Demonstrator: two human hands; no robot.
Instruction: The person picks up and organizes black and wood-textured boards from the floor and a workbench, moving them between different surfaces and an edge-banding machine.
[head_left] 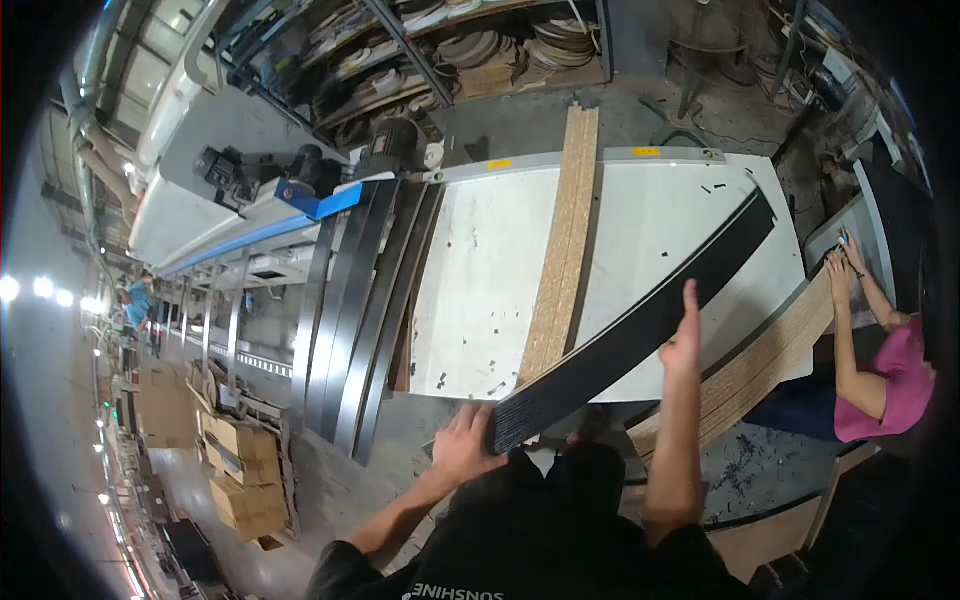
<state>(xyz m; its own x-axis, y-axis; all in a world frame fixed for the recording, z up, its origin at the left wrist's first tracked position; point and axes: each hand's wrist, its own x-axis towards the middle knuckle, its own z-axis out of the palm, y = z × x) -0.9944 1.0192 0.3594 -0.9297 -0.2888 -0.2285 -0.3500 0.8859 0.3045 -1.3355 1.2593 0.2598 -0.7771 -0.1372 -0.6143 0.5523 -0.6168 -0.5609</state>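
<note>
Touching black strips' near-left end with left hand, not showing whether clamped; holding right hand at near side, thumb apart from fingers. Lying aslant across white table; looking already stacked, seemingly leaving chipboard strips unhandled, running far.

White table beneath black strips and chipboard strips.

Smooth white tabletop; upon it, rough, speckled particleboard strips and a matt black strip stack; left, glossy dark panels and dull brown cardboard boxes; right, pink cloth shirt; far, dimly seen coils, perhaps plastic
</note>
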